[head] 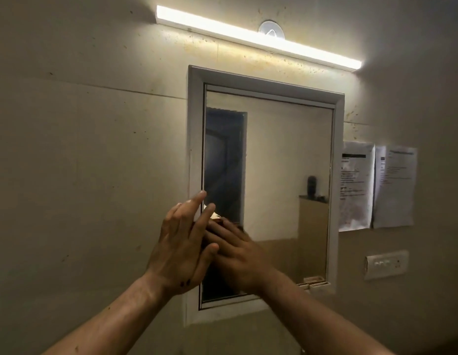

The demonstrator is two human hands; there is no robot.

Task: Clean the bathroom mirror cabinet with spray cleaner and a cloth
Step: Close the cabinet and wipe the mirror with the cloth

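head view: the mirror cabinet (pixel 274 162) hangs on the beige wall (pixel 94 149) in the middle of the frame, its white frame (pixel 195 149) around the glass; the glass reflects a dark doorway on its left side and a pale wall on its right; both hands are raised in front of the cabinet's lower left part; the left hand (pixel 181 242), left of centre, has its fingers straight and pointing up, the fingertips (pixel 201 194) at the inner left edge of the frame, gripping nothing; the right hand (pixel 238 252), just right of it, lies with fingers stretched toward the upper left over the glass, relaxed and not curled, partly covered by the left hand's fingers; a small pale scrap (pixel 213 213) shows between the two sets of fingers, too small and blurred to name; a lit light bar (pixel 258 38) runs slanting across the top; two printed papers (pixel 356 185) hang on the wall right of the cabinet; a white switch plate (pixel 386 263) sits below them, lower right
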